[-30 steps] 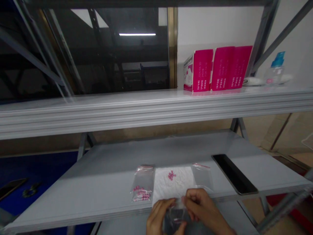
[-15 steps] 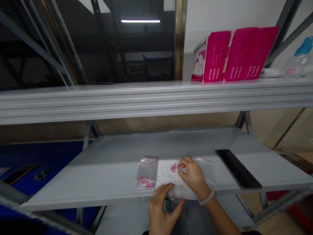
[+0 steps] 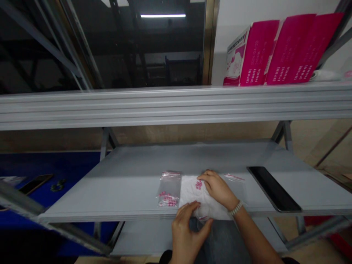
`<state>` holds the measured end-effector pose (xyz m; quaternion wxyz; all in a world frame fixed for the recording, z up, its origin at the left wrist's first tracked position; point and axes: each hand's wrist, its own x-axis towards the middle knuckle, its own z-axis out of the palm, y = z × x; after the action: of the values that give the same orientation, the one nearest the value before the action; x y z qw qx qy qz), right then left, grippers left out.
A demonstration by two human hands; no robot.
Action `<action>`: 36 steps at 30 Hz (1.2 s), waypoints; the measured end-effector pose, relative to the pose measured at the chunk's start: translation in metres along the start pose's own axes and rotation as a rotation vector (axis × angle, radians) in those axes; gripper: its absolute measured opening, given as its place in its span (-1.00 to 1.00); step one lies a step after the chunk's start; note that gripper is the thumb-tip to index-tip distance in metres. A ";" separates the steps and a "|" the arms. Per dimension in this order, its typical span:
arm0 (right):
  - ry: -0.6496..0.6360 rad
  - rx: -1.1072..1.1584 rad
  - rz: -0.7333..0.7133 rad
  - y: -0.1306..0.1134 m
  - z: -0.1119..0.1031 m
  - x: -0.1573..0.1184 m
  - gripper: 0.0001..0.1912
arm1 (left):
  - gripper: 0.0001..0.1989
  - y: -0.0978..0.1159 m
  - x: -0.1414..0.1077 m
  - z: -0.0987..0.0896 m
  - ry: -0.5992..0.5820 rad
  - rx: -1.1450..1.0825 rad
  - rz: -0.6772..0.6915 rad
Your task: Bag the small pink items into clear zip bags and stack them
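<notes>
A white tissue [image 3: 189,190] lies near the front edge of the shelf, with a small cluster of pink beads [image 3: 198,184] on it. My right hand [image 3: 217,189], a pale beaded bracelet [image 3: 235,208] on its wrist, reaches over the tissue. Its index finger is stretched out at the cluster's upper edge; the thumb is partly hidden. My left hand [image 3: 187,227] is curved at the front edge around a small clear zip bag [image 3: 204,217], between fingers and thumb. Just left of the tissue, another zip bag [image 3: 169,189] holds several pink beads.
Right of the tissue lies a clear zip bag [image 3: 236,186], partly behind my right arm, then a dark phone [image 3: 273,189]. Pink boxes [image 3: 291,51] stand on the upper ledge [image 3: 165,106]. A second phone [image 3: 35,184] and a bracelet-like ring [image 3: 57,185] lie on a blue surface at left.
My right hand has gone from a pinch beside the beads to the cluster's upper edge, its index finger extended. My left hand stays by the small bag. The view has shifted slightly.
</notes>
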<state>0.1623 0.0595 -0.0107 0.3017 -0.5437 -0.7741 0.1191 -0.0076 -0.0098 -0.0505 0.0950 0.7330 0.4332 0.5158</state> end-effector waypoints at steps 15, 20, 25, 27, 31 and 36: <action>-0.075 0.220 -0.082 -0.016 -0.032 -0.016 -0.90 | -0.71 0.005 0.001 -0.001 -0.028 -0.015 -0.059; -0.144 0.309 -0.088 -0.016 -0.035 -0.022 -0.83 | -0.69 0.004 0.000 -0.001 -0.031 -0.004 -0.073; -0.043 0.137 -0.055 0.003 -0.007 0.000 -0.68 | -0.70 0.004 0.000 0.000 -0.035 0.005 -0.075; -0.027 0.127 -0.047 0.008 0.000 0.005 -0.72 | -0.70 0.004 0.001 0.000 -0.043 0.004 -0.071; 0.027 0.123 -0.024 0.008 -0.002 0.005 -0.79 | -0.69 0.004 0.001 -0.001 -0.039 0.010 -0.064; -0.024 0.216 -0.069 -0.011 -0.027 -0.013 -0.90 | -0.69 0.004 0.001 0.000 -0.052 0.004 -0.075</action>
<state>0.1732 0.0391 0.0119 0.3533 -0.4795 -0.7785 0.1980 -0.0059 -0.0118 -0.0478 0.1242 0.7297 0.4587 0.4917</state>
